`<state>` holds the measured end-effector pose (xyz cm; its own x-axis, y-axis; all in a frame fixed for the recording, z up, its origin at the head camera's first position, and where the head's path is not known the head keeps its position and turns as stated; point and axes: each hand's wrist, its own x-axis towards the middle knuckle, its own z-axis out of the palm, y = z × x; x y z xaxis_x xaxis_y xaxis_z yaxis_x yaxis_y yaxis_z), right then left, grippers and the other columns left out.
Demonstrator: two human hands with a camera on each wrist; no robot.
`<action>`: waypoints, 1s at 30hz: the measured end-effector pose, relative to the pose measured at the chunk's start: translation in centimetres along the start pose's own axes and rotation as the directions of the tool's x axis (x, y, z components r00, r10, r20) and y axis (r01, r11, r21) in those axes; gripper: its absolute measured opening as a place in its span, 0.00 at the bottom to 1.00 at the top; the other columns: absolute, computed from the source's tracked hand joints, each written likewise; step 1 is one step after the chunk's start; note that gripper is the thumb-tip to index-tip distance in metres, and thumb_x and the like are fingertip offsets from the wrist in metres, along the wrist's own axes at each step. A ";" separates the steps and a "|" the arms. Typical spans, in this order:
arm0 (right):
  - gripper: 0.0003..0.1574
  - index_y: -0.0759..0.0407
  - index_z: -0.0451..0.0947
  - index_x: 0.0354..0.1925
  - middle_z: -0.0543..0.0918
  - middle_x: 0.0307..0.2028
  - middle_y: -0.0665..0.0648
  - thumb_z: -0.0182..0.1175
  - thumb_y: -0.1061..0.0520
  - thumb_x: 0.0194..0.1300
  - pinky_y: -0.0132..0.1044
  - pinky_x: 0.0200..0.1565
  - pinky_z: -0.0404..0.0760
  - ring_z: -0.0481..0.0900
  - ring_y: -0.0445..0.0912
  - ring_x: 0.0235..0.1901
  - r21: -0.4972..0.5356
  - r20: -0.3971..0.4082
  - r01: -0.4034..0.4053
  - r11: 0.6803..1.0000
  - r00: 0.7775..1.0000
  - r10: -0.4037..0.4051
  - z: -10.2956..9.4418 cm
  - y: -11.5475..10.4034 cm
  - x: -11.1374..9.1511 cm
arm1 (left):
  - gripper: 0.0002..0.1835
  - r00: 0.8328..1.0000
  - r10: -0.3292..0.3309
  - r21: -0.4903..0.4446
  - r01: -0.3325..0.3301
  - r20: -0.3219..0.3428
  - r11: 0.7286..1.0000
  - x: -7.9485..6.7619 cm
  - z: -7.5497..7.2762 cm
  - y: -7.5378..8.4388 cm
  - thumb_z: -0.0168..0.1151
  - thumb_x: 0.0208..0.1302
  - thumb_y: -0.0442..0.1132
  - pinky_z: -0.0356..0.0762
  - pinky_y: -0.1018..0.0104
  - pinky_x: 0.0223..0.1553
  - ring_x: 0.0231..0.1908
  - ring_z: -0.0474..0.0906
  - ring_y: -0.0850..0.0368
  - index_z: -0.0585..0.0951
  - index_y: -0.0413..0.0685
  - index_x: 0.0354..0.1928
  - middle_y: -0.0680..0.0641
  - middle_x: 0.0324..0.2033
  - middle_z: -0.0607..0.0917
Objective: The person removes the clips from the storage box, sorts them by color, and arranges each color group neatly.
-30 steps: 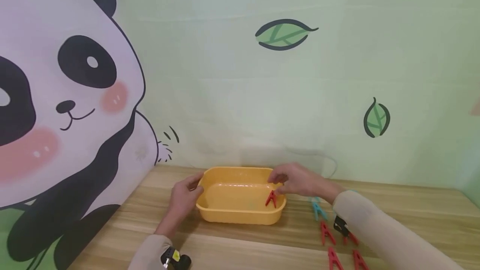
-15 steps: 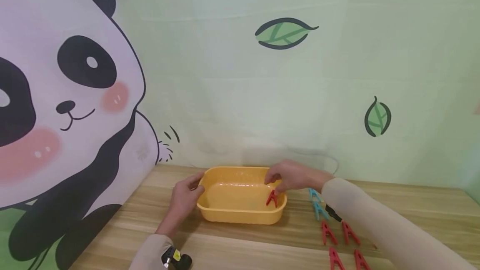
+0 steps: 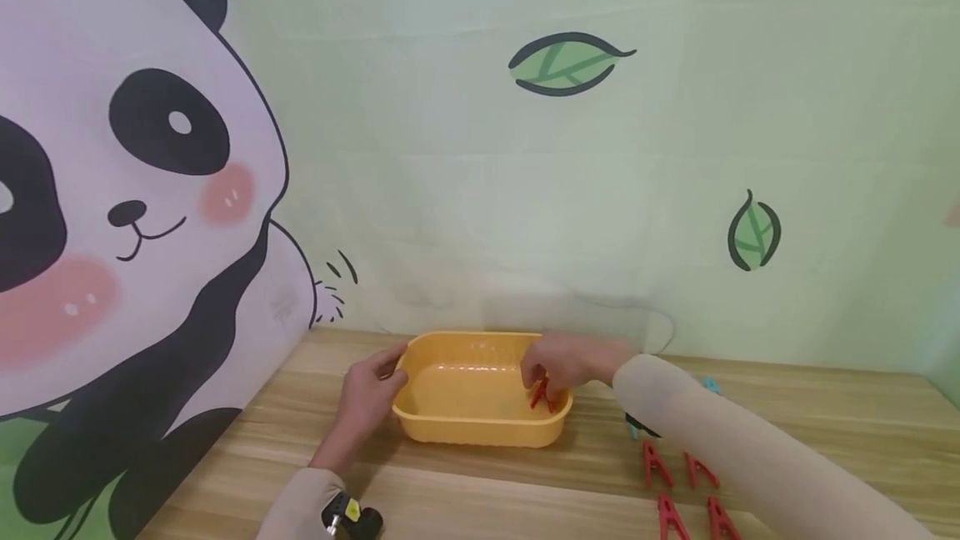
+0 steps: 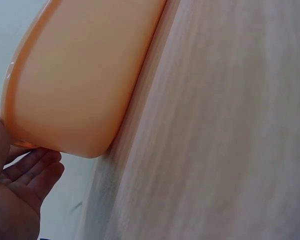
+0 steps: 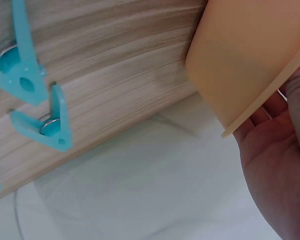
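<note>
A yellow plastic basin (image 3: 480, 433) stands on the table near the wall. My left hand (image 3: 369, 394) grips its left end, thumb over the rim and fingers outside; the left wrist view shows those fingers (image 4: 32, 172) against the outer wall. My right hand (image 3: 566, 359) reaches over the right end into the basin. Its thumb and fingers close around the upper part of a red clothespin (image 3: 538, 397), whose legs point down at the basin floor. In the right wrist view the basin wall (image 5: 235, 55) hides the fingertips and the clothespin.
Several red clothespins (image 3: 656, 465) lie on the wooden table (image 3: 465, 502) right of the basin, partly under the right sleeve (image 3: 735, 432). Blue clothespins (image 5: 50, 122) lie beyond them, mostly covered by the arm in the head view. A panda-print wall cloth (image 3: 450, 148) hangs behind.
My right hand has moved slightly left and down, and its fingers have closed in on the red clothespin in the basin. My left hand and the basin have stayed in place.
</note>
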<state>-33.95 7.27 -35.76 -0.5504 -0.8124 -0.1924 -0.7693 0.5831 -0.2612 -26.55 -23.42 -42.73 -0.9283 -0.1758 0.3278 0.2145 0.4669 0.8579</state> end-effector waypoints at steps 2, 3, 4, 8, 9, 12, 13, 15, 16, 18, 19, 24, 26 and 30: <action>0.13 0.59 0.88 0.38 0.87 0.34 0.49 0.76 0.71 0.57 0.31 0.44 0.85 0.78 0.40 0.34 0.001 -0.008 0.007 1.000 1.000 -0.007 0.0 0.0 0.0 | 0.24 1.000 -0.005 -0.001 0.005 0.000 1.000 0.0 0.0 0.1 0.60 0.66 0.24 0.83 0.49 0.59 0.58 0.84 0.35 0.80 0.27 0.65 0.29 0.57 0.85; 0.12 0.59 0.88 0.38 0.87 0.34 0.49 0.76 0.71 0.57 0.31 0.43 0.85 0.78 0.40 0.34 0.002 -0.013 0.015 1.000 1.000 -0.015 0.0 0.0 0.0 | 0.24 1.000 -0.007 0.000 0.007 0.002 1.000 0.1 0.0 0.1 0.60 0.66 0.24 0.83 0.48 0.59 0.59 0.83 0.35 0.79 0.27 0.65 0.29 0.57 0.85; 0.12 0.60 0.88 0.38 0.87 0.34 0.49 0.76 0.71 0.57 0.31 0.42 0.85 0.78 0.40 0.33 0.001 -0.019 0.022 1.000 1.000 -0.022 0.0 0.0 0.0 | 0.24 1.000 -0.008 0.002 0.008 0.002 1.000 0.1 -0.1 0.2 0.60 0.66 0.24 0.83 0.48 0.59 0.59 0.83 0.35 0.79 0.27 0.65 0.29 0.57 0.84; 0.10 0.60 0.88 0.37 0.86 0.33 0.49 0.75 0.71 0.59 0.29 0.41 0.83 0.77 0.40 0.33 -0.004 -0.039 0.044 0.999 0.998 -0.044 0.2 0.2 0.0 | 0.24 1.000 -0.022 0.010 0.022 0.011 1.000 0.0 -0.1 0.3 0.60 0.67 0.24 0.82 0.48 0.60 0.60 0.83 0.35 0.79 0.28 0.66 0.30 0.59 0.84; 0.10 0.61 0.88 0.37 0.86 0.33 0.49 0.75 0.71 0.59 0.29 0.41 0.83 0.77 0.40 0.33 0.004 -0.044 0.045 0.999 0.998 -0.045 0.2 0.2 -0.1 | 0.24 1.000 -0.025 0.012 0.025 0.013 1.000 0.0 -0.1 0.2 0.61 0.68 0.25 0.82 0.48 0.60 0.60 0.83 0.36 0.79 0.28 0.66 0.30 0.59 0.84; 0.10 0.61 0.87 0.37 0.86 0.34 0.51 0.74 0.72 0.59 0.29 0.40 0.82 0.76 0.41 0.33 0.015 -0.048 0.055 0.998 0.997 -0.055 0.2 0.2 -0.2 | 0.24 0.999 -0.030 0.006 0.030 0.018 1.000 -0.1 -0.1 0.2 0.61 0.68 0.25 0.82 0.49 0.60 0.60 0.82 0.36 0.79 0.28 0.66 0.30 0.59 0.84; 0.10 0.62 0.87 0.37 0.86 0.34 0.51 0.73 0.73 0.59 0.29 0.40 0.81 0.75 0.41 0.33 0.019 -0.046 0.052 0.998 0.998 -0.051 0.2 0.1 -0.3 | 0.24 0.999 -0.031 0.004 0.031 0.020 1.000 -0.1 -0.1 0.2 0.61 0.68 0.25 0.81 0.48 0.60 0.60 0.82 0.36 0.79 0.28 0.66 0.30 0.59 0.84; 0.10 0.62 0.86 0.36 0.85 0.33 0.52 0.72 0.74 0.59 0.29 0.39 0.80 0.74 0.42 0.33 0.004 -0.039 0.050 0.999 0.998 -0.049 0.0 -0.1 -0.4 | 0.24 0.999 -0.029 0.000 0.029 0.022 1.000 -0.1 -0.1 0.2 0.60 0.68 0.25 0.81 0.49 0.61 0.60 0.82 0.36 0.79 0.28 0.67 0.30 0.59 0.84; 0.10 0.62 0.86 0.35 0.85 0.32 0.52 0.72 0.74 0.59 0.29 0.38 0.79 0.74 0.42 0.32 -0.022 -0.035 0.057 0.998 0.998 -0.057 0.0 -0.2 -0.4 | 0.24 0.999 -0.026 -0.001 0.026 0.022 1.000 -0.1 -0.1 0.2 0.60 0.68 0.25 0.81 0.49 0.61 0.60 0.82 0.36 0.79 0.28 0.66 0.30 0.59 0.84; 0.10 0.62 0.85 0.33 0.83 0.31 0.52 0.73 0.73 0.58 0.28 0.36 0.77 0.73 0.41 0.31 -0.064 -0.023 0.049 0.997 0.998 -0.051 0.0 -0.4 -0.4 | 0.24 0.999 -0.024 -0.003 0.024 0.025 1.000 -0.1 -0.1 0.2 0.60 0.68 0.25 0.81 0.49 0.61 0.60 0.82 0.36 0.78 0.28 0.67 0.30 0.59 0.84; 0.10 0.61 0.84 0.32 0.83 0.30 0.51 0.74 0.72 0.58 0.28 0.35 0.76 0.73 0.41 0.31 -0.079 -0.019 0.045 0.996 0.999 -0.047 0.1 -0.4 -0.3 | 0.24 1.000 -0.020 -0.001 0.021 0.023 1.000 -0.1 -0.1 0.2 0.60 0.68 0.24 0.81 0.49 0.61 0.60 0.82 0.36 0.78 0.28 0.66 0.30 0.59 0.84; 0.12 0.60 0.82 0.28 0.81 0.27 0.49 0.75 0.71 0.57 0.26 0.31 0.74 0.71 0.39 0.28 -0.098 0.000 0.020 0.995 1.000 -0.021 0.5 -0.6 -0.2 | 0.24 1.000 -0.018 0.006 0.018 0.019 1.000 -0.2 -0.1 0.2 0.60 0.68 0.24 0.81 0.49 0.61 0.60 0.83 0.36 0.79 0.28 0.66 0.30 0.59 0.84; 0.12 0.60 0.82 0.28 0.81 0.26 0.48 0.75 0.70 0.59 0.26 0.30 0.74 0.71 0.39 0.28 -0.101 0.002 0.013 0.995 1.000 -0.013 0.6 -0.7 -0.2 | 0.24 1.000 -0.021 0.008 0.021 0.019 1.000 -0.2 0.0 0.2 0.60 0.68 0.25 0.81 0.49 0.61 0.60 0.82 0.36 0.79 0.28 0.66 0.30 0.59 0.84; 0.10 0.58 0.84 0.29 0.81 0.26 0.47 0.75 0.68 0.61 0.27 0.31 0.76 0.72 0.39 0.28 -0.109 -0.008 0.004 0.994 1.000 -0.005 0.7 -0.8 -0.3 | 0.24 0.999 -0.026 0.004 0.026 0.028 1.000 -0.2 0.0 0.3 0.60 0.69 0.25 0.80 0.48 0.62 0.62 0.81 0.36 0.78 0.29 0.67 0.30 0.60 0.83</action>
<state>-32.97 7.09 -36.16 -0.5493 -0.8151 -0.1840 -0.8021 0.5760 -0.1576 -26.28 -23.19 -42.55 -0.9416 -0.1634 0.2944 0.1894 0.4658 0.8644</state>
